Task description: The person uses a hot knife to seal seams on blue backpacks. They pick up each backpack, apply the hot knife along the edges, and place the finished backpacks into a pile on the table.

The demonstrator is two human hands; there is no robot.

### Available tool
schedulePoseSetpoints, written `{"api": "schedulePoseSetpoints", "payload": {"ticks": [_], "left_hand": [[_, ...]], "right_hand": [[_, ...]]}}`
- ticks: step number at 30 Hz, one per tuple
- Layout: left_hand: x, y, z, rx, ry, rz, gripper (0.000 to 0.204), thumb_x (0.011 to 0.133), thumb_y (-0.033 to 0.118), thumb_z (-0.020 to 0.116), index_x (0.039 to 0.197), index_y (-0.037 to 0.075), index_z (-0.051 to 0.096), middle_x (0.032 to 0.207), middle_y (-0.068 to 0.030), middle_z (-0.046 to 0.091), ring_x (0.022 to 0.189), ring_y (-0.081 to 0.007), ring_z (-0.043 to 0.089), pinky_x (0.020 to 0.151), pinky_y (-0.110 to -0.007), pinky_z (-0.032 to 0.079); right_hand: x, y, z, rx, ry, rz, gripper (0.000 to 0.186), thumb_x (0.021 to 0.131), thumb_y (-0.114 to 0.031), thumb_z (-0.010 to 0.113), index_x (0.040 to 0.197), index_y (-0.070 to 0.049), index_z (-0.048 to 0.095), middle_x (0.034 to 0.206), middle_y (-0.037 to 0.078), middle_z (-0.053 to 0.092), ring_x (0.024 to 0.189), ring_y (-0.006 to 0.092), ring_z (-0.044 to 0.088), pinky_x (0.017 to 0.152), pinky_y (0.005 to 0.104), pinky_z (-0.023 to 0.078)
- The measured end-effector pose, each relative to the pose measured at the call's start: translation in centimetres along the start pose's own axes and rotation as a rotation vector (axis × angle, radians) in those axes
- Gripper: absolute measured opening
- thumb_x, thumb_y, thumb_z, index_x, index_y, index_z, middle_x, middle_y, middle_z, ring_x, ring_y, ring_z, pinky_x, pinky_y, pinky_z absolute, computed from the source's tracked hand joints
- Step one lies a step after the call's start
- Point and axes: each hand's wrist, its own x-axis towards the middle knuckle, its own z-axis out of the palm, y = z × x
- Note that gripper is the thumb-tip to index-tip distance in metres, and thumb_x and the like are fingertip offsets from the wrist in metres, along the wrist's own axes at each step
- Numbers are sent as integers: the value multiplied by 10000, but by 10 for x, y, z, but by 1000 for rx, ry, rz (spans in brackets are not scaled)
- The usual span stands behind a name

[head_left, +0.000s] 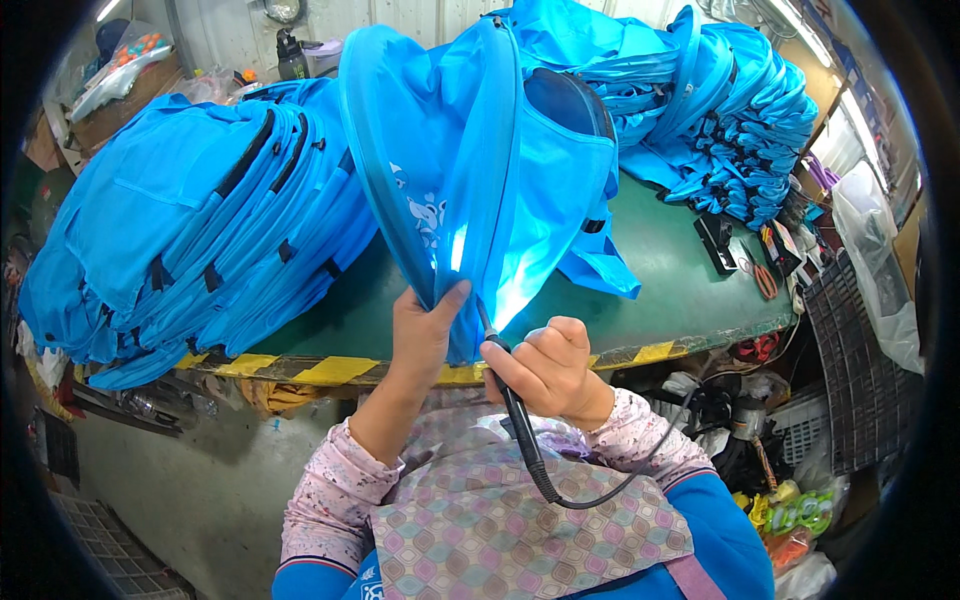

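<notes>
Upright on the table stands a bright blue fabric piece [430, 160] with round, piped rims and a pale printed figure. My left hand [422, 325] pinches its lower edge, thumb on the near side. In my right hand [545, 370] is a soldering iron [520, 425], its black handle slanting up to the left and a cord trailing from the lower end. Its metal tip is against or very close to the fabric beside my left thumb; whether they touch I cannot tell. A bright patch of light lies on the cloth there.
Stacked blue fabric pieces [190, 200] fill the table's left, and more blue pieces [730, 130] heap at the back right. The green table [680, 280] has a yellow-and-black striped front edge. Orange-handled scissors [766, 282] and a black box [716, 243] lie on the right.
</notes>
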Motion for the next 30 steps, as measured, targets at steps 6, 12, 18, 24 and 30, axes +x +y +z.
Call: {"api": "schedulePoseSetpoints", "payload": {"ticks": [6, 12, 18, 24, 30], "left_hand": [[1, 0, -2, 6, -22, 47, 203, 926, 163, 736, 1035, 2, 677, 935, -61, 710, 809, -121, 660, 745, -273, 531], [-1, -3, -6, 39, -63, 66, 208, 924, 131, 735, 1093, 28, 671, 979, -50, 710, 824, -120, 659, 749, -261, 526], [0, -2, -3, 25, -75, 56, 243, 924, 142, 736, 1119, 15, 665, 1045, -53, 705, 895, -124, 655, 809, -286, 528], [-9, -14, -2, 243, 72, 315, 288, 931, 121, 722, 1155, -17, 605, 1065, -53, 659, 953, -125, 624, 835, -277, 512], [-17, -32, -18, 111, 39, 226, 246, 935, 92, 710, 1130, -10, 598, 1003, -28, 620, 935, -88, 588, 829, -261, 499]], "right_hand": [[1, 2, 8, 4, 21, -14, 329, 713, -119, 719, 1036, -70, 676, 657, -43, 481, 615, 154, 449, 669, 347, 363], [11, 6, 7, 100, -47, 173, 263, 770, -183, 757, 994, -69, 679, 675, -19, 515, 633, 182, 490, 661, 347, 377], [25, 18, -8, 229, 263, 176, 432, 724, -64, 811, 1130, -52, 665, 848, 71, 658, 752, 240, 589, 700, 377, 440], [33, 62, 37, 161, 89, 163, 502, 772, -67, 770, 1247, -141, 625, 1240, 133, 662, 1149, 318, 637, 1065, 475, 445], [27, 63, 41, 74, 94, 256, 528, 758, -76, 787, 1260, -118, 626, 1169, 113, 669, 1009, 294, 657, 955, 445, 479]]}}
